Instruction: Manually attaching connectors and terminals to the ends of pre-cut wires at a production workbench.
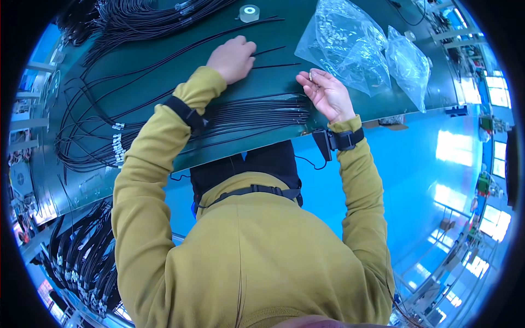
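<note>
Left hand [234,58] lies knuckles-up, fingers curled; right hand [326,94] is palm-up, fingers pinched together.
</note>
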{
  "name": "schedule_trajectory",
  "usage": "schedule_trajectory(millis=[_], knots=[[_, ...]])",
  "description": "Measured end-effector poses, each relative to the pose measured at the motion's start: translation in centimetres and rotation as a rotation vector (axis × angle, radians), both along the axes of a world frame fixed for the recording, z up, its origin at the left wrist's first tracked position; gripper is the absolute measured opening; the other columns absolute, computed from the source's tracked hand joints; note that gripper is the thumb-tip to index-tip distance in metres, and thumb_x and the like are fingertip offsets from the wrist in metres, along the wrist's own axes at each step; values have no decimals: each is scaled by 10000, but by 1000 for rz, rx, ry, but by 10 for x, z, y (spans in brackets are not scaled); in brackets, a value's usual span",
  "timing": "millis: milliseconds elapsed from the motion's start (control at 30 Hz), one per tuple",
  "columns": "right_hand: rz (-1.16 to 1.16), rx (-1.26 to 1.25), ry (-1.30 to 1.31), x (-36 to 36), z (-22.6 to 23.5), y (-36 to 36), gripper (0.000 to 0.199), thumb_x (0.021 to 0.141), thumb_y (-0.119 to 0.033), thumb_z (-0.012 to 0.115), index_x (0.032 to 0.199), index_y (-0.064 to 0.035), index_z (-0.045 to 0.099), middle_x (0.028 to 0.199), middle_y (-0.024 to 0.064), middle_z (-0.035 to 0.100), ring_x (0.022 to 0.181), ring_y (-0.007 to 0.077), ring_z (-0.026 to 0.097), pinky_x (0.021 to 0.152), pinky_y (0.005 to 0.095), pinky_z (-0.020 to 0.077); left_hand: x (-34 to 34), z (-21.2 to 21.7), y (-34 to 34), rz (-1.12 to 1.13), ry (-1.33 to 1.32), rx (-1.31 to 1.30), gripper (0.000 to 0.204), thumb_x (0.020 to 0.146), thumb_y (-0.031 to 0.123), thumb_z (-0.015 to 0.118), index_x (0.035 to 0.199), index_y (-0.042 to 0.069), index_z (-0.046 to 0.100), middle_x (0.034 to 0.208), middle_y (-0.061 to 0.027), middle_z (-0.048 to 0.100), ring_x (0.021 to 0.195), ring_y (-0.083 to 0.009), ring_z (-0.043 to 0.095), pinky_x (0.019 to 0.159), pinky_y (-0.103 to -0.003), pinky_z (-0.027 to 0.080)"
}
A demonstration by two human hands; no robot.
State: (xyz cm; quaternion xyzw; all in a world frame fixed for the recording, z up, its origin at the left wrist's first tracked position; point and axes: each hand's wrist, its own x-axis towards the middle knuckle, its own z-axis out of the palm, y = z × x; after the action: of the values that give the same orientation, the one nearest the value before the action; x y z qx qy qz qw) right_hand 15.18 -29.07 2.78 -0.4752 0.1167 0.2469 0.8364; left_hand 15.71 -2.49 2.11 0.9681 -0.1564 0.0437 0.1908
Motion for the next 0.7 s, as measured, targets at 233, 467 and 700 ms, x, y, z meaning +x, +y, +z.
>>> schedule_trajectory(millis=[233, 467, 700], knots=[[75, 44, -49, 5, 0, -4, 197, 951, -73, 545, 1119, 21, 506, 1089, 179, 616, 976, 260, 653, 730, 296, 569, 11, -7, -61, -85, -38, -27, 135, 837, 149, 596, 937, 59, 590, 965, -145, 576, 949, -333, 578, 778, -445, 495], [139, 29, -56, 5, -9, -13, 179, 939, -104, 589, 1087, -7, 570, 929, 64, 620, 810, 132, 616, 653, 240, 525, -13, 9, -56, -198, -57, -374, 88, 825, 44, 567, 897, 6, 533, 833, -156, 545, 784, -336, 558, 700, -392, 461], [216, -10, -119, 3, -7, -13, 213, 939, -87, 584, 1133, -1, 581, 876, 26, 586, 777, 93, 574, 654, 228, 517, -24, 10, -56, -221, -60, -337, 77, 842, 36, 558, 908, 9, 528, 851, -153, 556, 797, -344, 566, 707, -403, 471]])
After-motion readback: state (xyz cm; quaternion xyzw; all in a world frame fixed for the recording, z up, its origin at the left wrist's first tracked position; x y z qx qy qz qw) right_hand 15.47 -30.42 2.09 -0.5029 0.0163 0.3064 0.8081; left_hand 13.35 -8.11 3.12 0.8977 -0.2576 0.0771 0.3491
